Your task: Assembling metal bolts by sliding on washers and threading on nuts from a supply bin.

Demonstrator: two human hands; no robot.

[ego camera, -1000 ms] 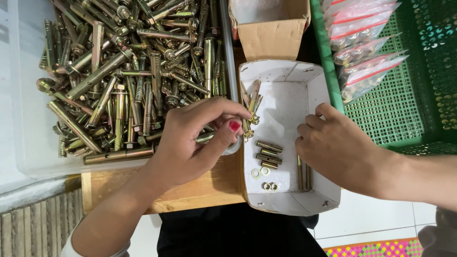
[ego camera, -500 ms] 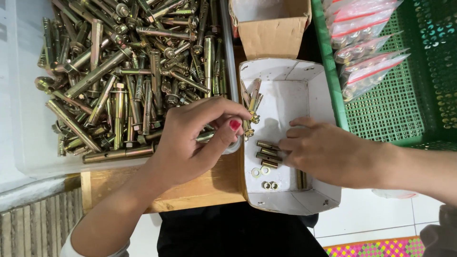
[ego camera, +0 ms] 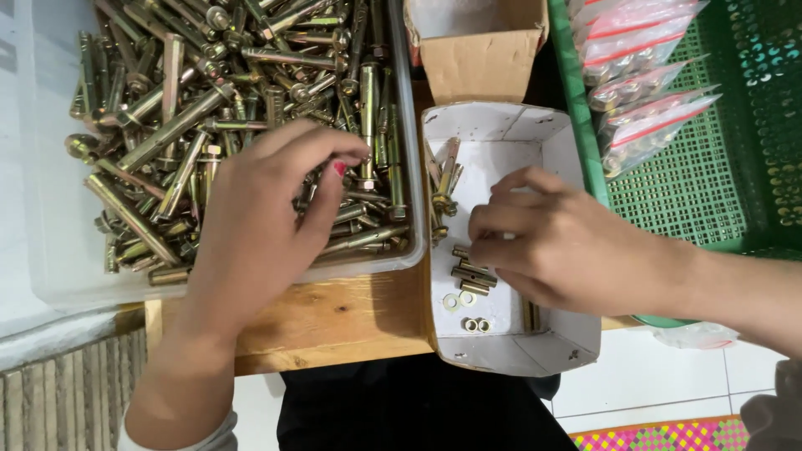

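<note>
Small hardware packing workshop, clear bin [ego camera: 50, 250] heaped with brass anchor bolts [ego camera: 217, 108], green crate [ego camera: 710, 167] of bagged sets [ego camera: 643, 75]

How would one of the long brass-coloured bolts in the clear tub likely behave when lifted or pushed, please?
Each bolt looks rigid metal, so probably stiff and heavy for its size. Its round shaft may roll, though the tangled pile in the clear tub would likely snag it.

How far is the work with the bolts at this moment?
Done: sealed bags of parts lie in the green basket. In hand: the left hand reaches into the clear tray of brass-coloured bolts; the right hand works over small sleeves and washers in the white box. Left: the tray is quite full.
</note>
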